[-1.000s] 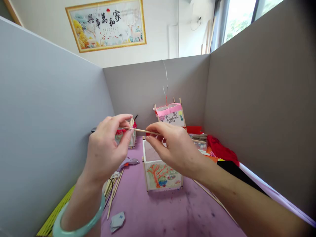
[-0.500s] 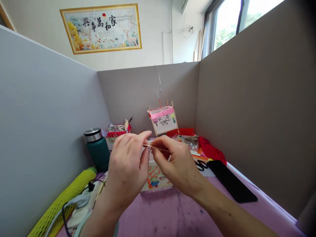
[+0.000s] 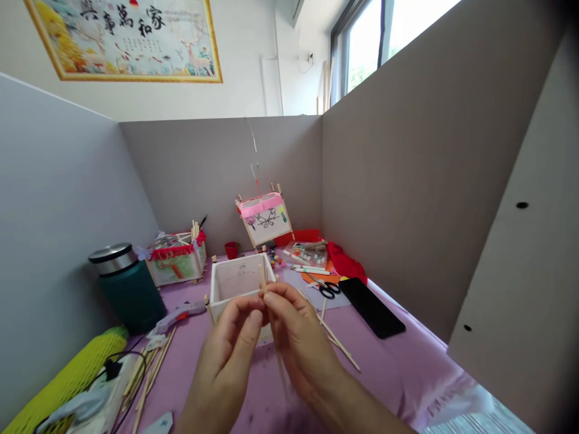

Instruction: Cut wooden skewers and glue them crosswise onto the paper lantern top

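A thin wooden stick (image 3: 262,276) stands nearly upright in front of me, its lower end blurred. My right hand (image 3: 302,331) pinches it near the top between thumb and fingers. Curled in from the other side, my left hand (image 3: 228,355) is closed, its fingertips touching or just beside the stick. What lies between its thumb and fingers, if anything, is hidden. Behind my hands stands a white open box (image 3: 219,283) with stick posts at its corners; my fingers cover part of its front.
At left are a teal bottle (image 3: 129,295), a glue gun (image 3: 181,313), loose sticks (image 3: 156,361) and a yellow-green mesh sleeve (image 3: 72,380). A pink-topped lantern (image 3: 266,223) hangs behind. Scissors (image 3: 329,290) and a black phone (image 3: 373,307) lie right, by the grey partition (image 3: 398,181).
The view has swung right. The stick has gone from lying across between my fingers to nearly upright, and both hands have moved lower. The white box's inside now shows.
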Demonstrator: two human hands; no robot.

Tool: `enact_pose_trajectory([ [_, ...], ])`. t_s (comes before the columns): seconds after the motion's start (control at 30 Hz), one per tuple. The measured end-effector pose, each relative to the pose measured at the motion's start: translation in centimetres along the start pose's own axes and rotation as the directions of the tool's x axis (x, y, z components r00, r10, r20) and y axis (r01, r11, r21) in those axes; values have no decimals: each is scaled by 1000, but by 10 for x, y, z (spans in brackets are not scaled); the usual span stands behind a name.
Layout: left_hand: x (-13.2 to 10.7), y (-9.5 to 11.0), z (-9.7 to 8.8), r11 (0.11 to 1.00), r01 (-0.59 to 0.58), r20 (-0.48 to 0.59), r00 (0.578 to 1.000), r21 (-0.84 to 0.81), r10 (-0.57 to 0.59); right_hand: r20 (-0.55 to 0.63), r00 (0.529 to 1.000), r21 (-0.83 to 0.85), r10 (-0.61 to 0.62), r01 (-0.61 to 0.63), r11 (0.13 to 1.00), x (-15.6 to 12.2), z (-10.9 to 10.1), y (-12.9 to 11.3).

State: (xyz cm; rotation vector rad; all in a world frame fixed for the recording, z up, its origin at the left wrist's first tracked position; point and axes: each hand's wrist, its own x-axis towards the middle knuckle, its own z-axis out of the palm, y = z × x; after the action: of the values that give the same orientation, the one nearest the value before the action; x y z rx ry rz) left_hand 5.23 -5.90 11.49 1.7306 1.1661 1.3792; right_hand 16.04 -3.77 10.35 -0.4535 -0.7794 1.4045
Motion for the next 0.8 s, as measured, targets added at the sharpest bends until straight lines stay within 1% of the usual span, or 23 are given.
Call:
enact_pose_trajectory([
  [0.07, 1, -5, 8, 992, 61, 17, 998, -107, -60, -40, 999, 66, 11, -9, 998, -5, -4, 7],
  [0.13, 3, -12, 15, 965, 131, 49, 991, -228, -123, -65, 998, 76, 12, -7, 997, -7, -7, 13],
  [0.2, 5, -21, 21, 916, 225, 116, 973, -331, -197, -75, 997, 80, 30, -24, 997, -8, -12, 17],
  [0.27, 6, -28, 24, 881, 305, 174, 950, -360, -258, -94, 995, 74, 33, -26, 997, -8, -18, 20],
  [0.3, 6, -30, 25, 884, 319, 180, 945, -341, -272, -102, 994, 68, 31, -25, 997, -9, -21, 22],
  [0.33, 6, -32, 25, 902, 309, 174, 948, -303, -266, -111, 993, 58, 27, -21, 998, -10, -24, 24],
  [0.4, 4, -35, 24, 957, 231, 148, 967, -178, -206, -121, 993, 5, 11, -10, 1000, -12, -32, 29],
  [0.47, 1, -39, 23, 990, 138, 141, 981, -22, -134, -112, 993, -85, -25, 15, 996, -15, -39, 35],
  [0.53, -1, -44, 22, 991, 87, 165, 981, 104, -103, -89, 994, -182, -69, 52, 982, -18, -47, 40],
  [0.63, -3, -55, 21, 979, 72, 210, 971, 192, -113, -31, 996, -280, -79, 67, 958, -19, -57, 41],
  [0.7, -3, -63, 21, 972, 73, 237, 963, 222, -127, -7, 999, -375, -34, 29, 927, -18, -66, 33],
  [0.77, -2, -72, 21, 963, 62, 271, 953, 261, -135, 52, 995, -509, 90, -51, 859, -11, -78, 17],
  [0.8, -1, -76, 22, 956, 50, 286, 949, 288, -135, 105, 980, -577, 170, -79, 813, -5, -85, 6],
])
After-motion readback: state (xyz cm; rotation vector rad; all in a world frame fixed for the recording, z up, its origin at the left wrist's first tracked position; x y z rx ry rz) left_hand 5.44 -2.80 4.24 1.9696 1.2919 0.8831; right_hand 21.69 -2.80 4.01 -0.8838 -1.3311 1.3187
